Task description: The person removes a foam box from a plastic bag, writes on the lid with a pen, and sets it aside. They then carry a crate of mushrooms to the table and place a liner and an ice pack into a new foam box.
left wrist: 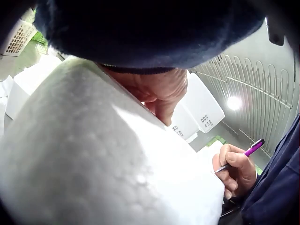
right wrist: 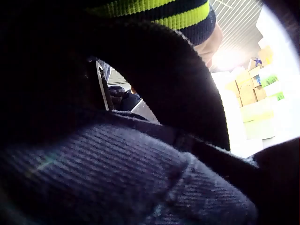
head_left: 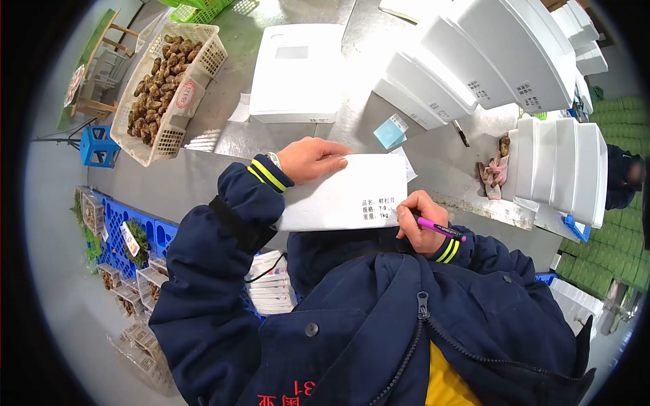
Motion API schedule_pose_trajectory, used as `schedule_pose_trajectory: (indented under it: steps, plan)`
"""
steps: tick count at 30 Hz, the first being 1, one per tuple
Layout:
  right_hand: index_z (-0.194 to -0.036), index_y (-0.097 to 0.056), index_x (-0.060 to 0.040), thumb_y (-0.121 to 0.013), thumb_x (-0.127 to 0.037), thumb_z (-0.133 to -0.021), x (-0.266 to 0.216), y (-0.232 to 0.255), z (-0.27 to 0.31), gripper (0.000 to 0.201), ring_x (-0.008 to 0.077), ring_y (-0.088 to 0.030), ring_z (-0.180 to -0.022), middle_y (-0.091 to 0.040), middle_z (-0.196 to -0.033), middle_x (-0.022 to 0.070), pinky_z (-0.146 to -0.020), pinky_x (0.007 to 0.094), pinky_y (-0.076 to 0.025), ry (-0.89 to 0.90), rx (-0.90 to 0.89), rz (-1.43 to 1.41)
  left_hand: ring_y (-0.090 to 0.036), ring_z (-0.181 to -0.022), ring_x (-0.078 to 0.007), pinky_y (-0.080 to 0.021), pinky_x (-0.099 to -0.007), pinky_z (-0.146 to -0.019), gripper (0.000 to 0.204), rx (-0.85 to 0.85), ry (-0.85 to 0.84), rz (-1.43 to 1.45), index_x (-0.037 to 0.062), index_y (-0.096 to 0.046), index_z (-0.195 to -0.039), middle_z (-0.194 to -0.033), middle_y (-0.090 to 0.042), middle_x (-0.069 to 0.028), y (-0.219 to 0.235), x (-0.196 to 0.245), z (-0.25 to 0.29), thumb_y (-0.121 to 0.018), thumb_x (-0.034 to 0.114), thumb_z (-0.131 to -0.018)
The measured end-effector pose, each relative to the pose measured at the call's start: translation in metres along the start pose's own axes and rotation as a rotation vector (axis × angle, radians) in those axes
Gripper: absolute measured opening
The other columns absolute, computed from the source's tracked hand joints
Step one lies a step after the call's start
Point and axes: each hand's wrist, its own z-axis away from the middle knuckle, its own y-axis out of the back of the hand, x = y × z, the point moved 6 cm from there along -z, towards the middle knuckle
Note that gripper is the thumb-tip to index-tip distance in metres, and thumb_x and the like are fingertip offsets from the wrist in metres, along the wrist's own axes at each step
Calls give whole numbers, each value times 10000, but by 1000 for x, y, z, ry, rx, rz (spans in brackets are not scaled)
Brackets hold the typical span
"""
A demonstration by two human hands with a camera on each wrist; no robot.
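A white foam box (head_left: 342,193) is tilted up in front of the person's body, with printed label text at the lower right of its face. The left hand (head_left: 311,159) grips its upper left edge, and the left wrist view shows that hand's fingers (left wrist: 164,105) bent over the far edge. Between the thumb and fingers of the right hand (head_left: 423,222) is a purple marker pen (head_left: 440,229). Its tip is right at the printed lines, beside "7-9". In the right wrist view, dark sleeve cloth hides most of the hand.
A cream crate (head_left: 196,101) of brown mushrooms stands at left on the metal table (head_left: 230,139). Another white foam box (head_left: 298,74) lies ahead. Stacked foam boxes (head_left: 562,169) fill the right side. Nearer are a light-blue pad (head_left: 391,132) and a soiled glove (head_left: 493,177).
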Motion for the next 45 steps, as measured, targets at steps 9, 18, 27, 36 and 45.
schedule_pose_trajectory:
  steps: [9, 18, 27, 36, 45]
  plan:
    - [-832, -526, 0, -542, -39, -877, -3, 0, 0, 62, 92, -582, -528, -583, -641, 64, -494, 233, -461, 10, -25, 24, -639, -807, -305, -491, -352, -742, 395, -11, 7, -10, 23, -612, -1127, -893, -664, -184, 0, 0, 1, -514, 342, -916]
    - [-825, -528, -5, -550, -42, -871, 0, 0, 1, 63, 90, -576, -521, -581, -631, 59, -496, 235, -457, 11, -10, 30, -637, -804, -302, -489, -351, -737, 395, -17, 6, -3, 31, -612, -1129, -890, -662, -184, 1, 2, 1, -510, 349, -918]
    - [-814, -544, -6, -579, -55, -843, 2, 1, 1, 67, 121, -581, -530, -580, -643, 80, -514, 258, -456, -10, 21, 18, -638, -803, -303, -490, -349, -742, 374, 6, -18, 1, 33, -613, -1128, -902, -665, -178, 1, 1, 1, -520, 323, -911]
    - [-822, -537, 10, -536, -30, -861, -1, 3, 3, 56, 94, -574, -570, -582, -666, 67, -537, 235, -469, 45, -21, 67, -636, -817, -304, -487, -347, -751, 376, -25, 24, 10, 33, -612, -1127, -907, -663, -179, 0, 3, 1, -521, 326, -909]
    - [-1072, -543, 16, -439, -271, -975, -13, 42, -38, 321, 94, -556, -593, -583, -791, 70, -528, 216, -461, -116, 27, -216, -555, -703, -140, -463, -289, -675, 340, 61, 15, -21, 10, -587, -1160, -794, -631, -109, 0, -3, 15, -550, 247, -918]
